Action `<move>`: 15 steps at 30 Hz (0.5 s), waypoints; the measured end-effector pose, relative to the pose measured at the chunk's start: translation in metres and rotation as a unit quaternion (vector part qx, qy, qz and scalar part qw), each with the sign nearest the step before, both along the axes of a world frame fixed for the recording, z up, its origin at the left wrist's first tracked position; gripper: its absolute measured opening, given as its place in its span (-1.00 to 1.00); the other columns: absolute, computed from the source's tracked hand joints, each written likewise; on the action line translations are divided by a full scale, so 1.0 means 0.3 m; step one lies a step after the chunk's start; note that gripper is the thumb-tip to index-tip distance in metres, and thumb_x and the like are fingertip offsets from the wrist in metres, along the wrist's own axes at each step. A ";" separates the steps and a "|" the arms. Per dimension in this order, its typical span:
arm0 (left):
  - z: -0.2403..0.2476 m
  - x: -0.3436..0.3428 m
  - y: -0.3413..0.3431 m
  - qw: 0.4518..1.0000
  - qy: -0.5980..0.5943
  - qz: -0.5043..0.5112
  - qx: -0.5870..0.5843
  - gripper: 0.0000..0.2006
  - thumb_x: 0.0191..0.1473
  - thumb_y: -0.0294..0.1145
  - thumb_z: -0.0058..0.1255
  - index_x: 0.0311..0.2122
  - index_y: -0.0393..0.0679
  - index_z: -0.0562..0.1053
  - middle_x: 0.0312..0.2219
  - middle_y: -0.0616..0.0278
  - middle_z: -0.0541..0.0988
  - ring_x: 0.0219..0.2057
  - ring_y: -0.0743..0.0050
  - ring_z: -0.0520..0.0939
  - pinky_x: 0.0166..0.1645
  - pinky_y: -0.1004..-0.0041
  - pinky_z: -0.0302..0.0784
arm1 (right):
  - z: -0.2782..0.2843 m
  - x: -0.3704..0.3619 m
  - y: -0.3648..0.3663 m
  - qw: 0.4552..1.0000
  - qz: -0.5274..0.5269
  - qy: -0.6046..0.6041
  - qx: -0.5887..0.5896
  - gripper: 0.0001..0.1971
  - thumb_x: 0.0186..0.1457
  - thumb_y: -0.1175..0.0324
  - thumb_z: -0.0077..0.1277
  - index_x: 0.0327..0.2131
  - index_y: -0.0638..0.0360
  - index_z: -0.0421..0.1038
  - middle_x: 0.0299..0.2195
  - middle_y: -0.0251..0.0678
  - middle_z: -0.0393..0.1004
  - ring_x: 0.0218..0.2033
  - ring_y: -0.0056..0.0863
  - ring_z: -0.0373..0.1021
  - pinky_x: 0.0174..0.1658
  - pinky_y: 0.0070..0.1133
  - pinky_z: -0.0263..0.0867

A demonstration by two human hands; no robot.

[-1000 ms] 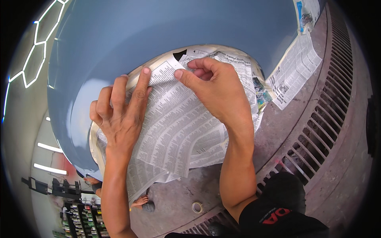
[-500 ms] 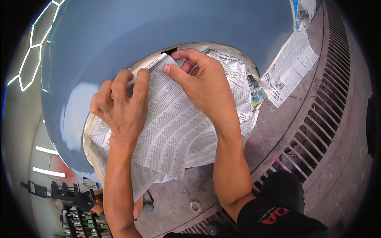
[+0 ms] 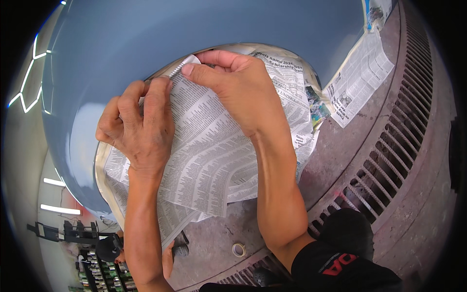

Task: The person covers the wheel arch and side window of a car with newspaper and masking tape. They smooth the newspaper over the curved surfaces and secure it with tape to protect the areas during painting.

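Floor (image 3: 209,246) opens below hanging newspaper (image 3: 202,155); right grip (image 3: 238,90) pinches its folded top edge; left grip (image 3: 146,126) curled, hold unclear.

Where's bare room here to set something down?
Bare concrete floor shows between the right edge of the large newspaper and the long grate, and between the sheet's lower edge and the tape roll. The newspaper's upper edge is crowded: left hand and right hand close together. Lower left is busy too, with another person.
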State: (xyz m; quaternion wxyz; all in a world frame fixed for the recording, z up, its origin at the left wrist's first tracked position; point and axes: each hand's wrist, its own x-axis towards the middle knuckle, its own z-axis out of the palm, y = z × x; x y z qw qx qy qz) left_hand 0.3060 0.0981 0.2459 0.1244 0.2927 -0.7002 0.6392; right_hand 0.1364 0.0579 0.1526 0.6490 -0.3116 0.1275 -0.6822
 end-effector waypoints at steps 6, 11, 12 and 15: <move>-0.011 0.003 -0.002 1.000 0.000 0.002 0.007 -0.71 0.06 -0.27 0.51 -0.12 0.39 0.71 -0.09 0.73 0.57 0.04 0.51 0.41 0.10 0.29 0.08 | -0.001 -0.063 -0.034 0.990 0.133 -0.027 0.025 -0.56 0.20 0.18 0.50 0.05 0.25 0.72 -0.56 -0.72 0.34 -0.61 -0.86 0.10 -0.52 -0.73 -0.02; -0.022 -0.030 -0.006 1.000 -0.013 0.010 0.021 -0.64 -0.02 -0.38 0.47 -0.12 0.41 0.74 -0.10 0.72 0.56 0.03 0.49 0.41 0.10 0.29 0.08 | -0.019 -0.056 -0.057 0.983 0.163 -0.076 0.030 -0.66 0.19 0.17 0.52 -0.10 0.14 0.68 -0.59 -0.74 0.26 -0.63 -0.88 0.01 -0.56 -0.74 -0.17; -0.029 -0.037 -0.016 1.000 -0.012 0.007 0.020 -0.63 -0.04 -0.39 0.47 -0.12 0.42 0.74 -0.10 0.71 0.56 0.03 0.48 0.41 0.10 0.29 0.08 | -0.021 -0.059 -0.062 0.983 0.161 -0.075 0.036 -0.68 0.19 0.16 0.53 -0.14 0.12 0.67 -0.60 -0.74 0.25 -0.63 -0.88 0.01 -0.56 -0.74 -0.18; -0.028 -0.035 -0.018 1.000 -0.010 0.018 0.015 -0.62 -0.04 -0.39 0.45 -0.13 0.45 0.75 -0.11 0.70 0.56 0.02 0.47 0.41 0.10 0.30 0.08 | -0.014 -0.058 -0.056 0.984 0.159 -0.066 0.040 -0.72 0.18 0.18 0.53 -0.23 0.06 0.63 -0.60 -0.74 0.25 -0.63 -0.90 0.00 -0.56 -0.74 -0.17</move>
